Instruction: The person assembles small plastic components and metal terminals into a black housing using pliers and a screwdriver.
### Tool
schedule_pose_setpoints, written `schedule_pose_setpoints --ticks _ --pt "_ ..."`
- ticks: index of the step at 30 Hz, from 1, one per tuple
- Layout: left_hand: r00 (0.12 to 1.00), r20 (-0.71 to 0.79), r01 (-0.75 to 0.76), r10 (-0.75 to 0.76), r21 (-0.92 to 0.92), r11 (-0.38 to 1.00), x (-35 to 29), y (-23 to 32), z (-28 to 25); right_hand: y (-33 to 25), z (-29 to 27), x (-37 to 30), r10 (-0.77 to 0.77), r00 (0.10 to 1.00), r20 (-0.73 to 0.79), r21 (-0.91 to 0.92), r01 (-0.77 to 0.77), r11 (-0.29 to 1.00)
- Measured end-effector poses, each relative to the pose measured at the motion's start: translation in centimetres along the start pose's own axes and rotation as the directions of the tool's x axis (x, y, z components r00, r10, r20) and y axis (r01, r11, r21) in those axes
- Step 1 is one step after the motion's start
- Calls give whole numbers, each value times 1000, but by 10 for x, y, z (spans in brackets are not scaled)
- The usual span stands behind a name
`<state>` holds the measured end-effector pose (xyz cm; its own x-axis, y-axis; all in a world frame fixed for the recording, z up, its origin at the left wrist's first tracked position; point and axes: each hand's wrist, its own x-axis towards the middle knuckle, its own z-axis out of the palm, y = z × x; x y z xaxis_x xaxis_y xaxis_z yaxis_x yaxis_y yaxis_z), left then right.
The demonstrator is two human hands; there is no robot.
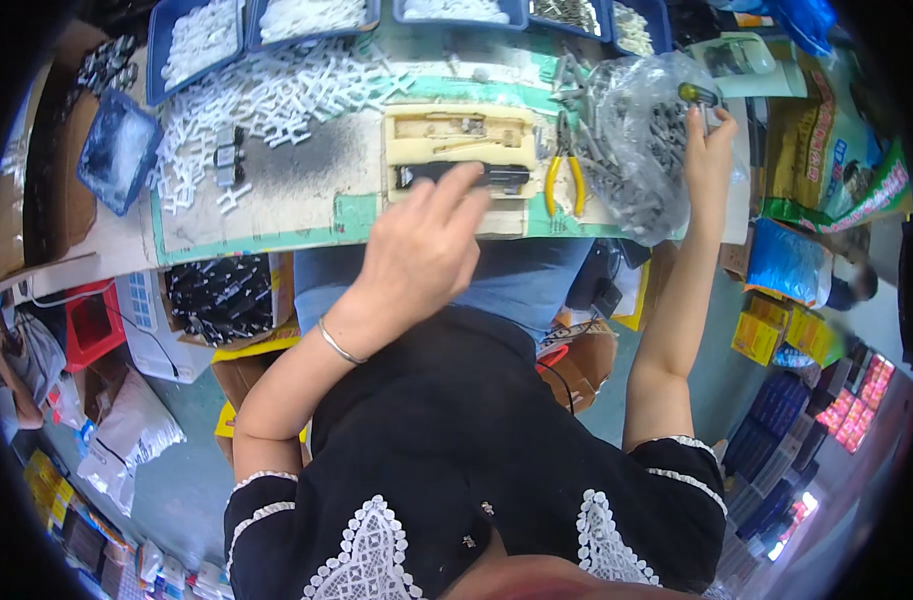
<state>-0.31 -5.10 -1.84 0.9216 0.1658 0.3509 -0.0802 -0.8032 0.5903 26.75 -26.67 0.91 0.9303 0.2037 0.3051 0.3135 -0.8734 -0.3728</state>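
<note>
My left hand [428,238] is over a cream fixture [408,124] on the table, its fingers spread and slightly blurred. The fingertips reach a long black plastic part [506,177] in the fixture's near slot, and hide some of it. My right hand [709,145] is stretched far to the right. Its thumb and finger are apart, beside a screwdriver handle [697,94] in yellow-green and black; whether they touch it is hard to tell. Yellow-handled pliers [564,172] lie right of the fixture.
A clear plastic bag [644,155] of grey parts spreads between pliers and right arm. White branched parts [266,95] are heaped at left, near a blue tray [119,150]. Blue bins [381,22] line the back. A box of black parts [221,300] stands below the table edge.
</note>
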Motion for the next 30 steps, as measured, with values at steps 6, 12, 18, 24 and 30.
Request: schedule_pose_setpoints --ticks 6,12,18,24,30 --pt "993 61 -116 104 233 966 22 -24 -2 -42 -12 -48 -272 950 157 150 249 957" --pt "911 192 392 -364 -677 623 35 -12 -16 -79 11 -126 -438 816 376 162 408 899" --pt "799 532 416 -279 -825 -382 47 -22 -29 -85 25 -127 -309 818 485 -96 400 911" --pt "790 516 238 -331 -756 -610 40 -10 -30 -53 43 -143 -598 801 18 60 596 801" --pt "835 333 301 -438 -943 -142 24 6 -29 -65 11 -148 -478 847 232 764 145 628"
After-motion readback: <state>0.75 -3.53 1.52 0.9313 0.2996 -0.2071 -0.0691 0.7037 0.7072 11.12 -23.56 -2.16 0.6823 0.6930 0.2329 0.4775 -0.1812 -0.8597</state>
